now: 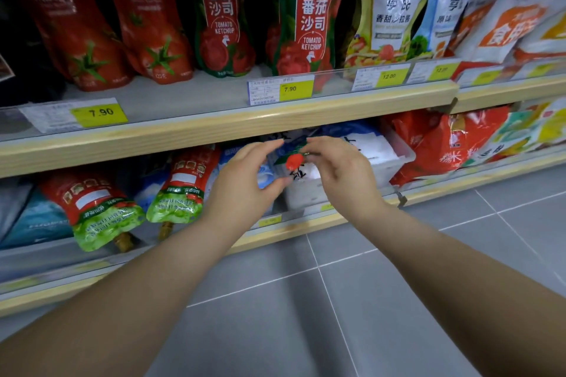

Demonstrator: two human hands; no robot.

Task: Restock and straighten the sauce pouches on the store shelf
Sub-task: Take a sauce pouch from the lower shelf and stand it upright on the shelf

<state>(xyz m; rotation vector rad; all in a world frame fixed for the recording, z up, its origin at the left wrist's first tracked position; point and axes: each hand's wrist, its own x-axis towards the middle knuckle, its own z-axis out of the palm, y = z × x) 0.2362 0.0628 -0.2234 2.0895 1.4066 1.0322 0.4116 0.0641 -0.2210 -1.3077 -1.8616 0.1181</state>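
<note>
Between the two hands, at the mouth of the lower shelf, sat a small red-and-green piece of pouch packaging [294,160], seemingly the top corner of a sauce pouch, though too little of it showed to be sure; the right hand [338,173] pinched its upper edge with thumb and forefinger drawn narrow around it, while the left hand [245,176] curled beside it with fingers half spread, its fingertips [283,182] near the piece but, as far as could be told, not gripping it; behind the piece stood a clear plastic bin of white packets [395,159], and to its left two red ketchup pouches with green bottoms and gold spouts [180,190] lay flat on the lower shelf, spouts pointing outward over the pale wooden shelf lip [294,232]; above, on the upper shelf behind its wooden rail [214,128], upright red tomato pouches [153,24], green tomato ketchup pouches [309,15] and a yellow Heinz salad dressing pouch [395,9] leaned in a row over yellow price tags [101,113]; the step in hand looked like drawing a pouch out for restocking; the risk was that a thin pinch on one corner would slip or tear the seal as the weight came free, or that the pouch would drag the bin forward; the flat pouches, near the lip, could be knocked to the grey tiled floor [306,315] by a passing forearm.
</note>
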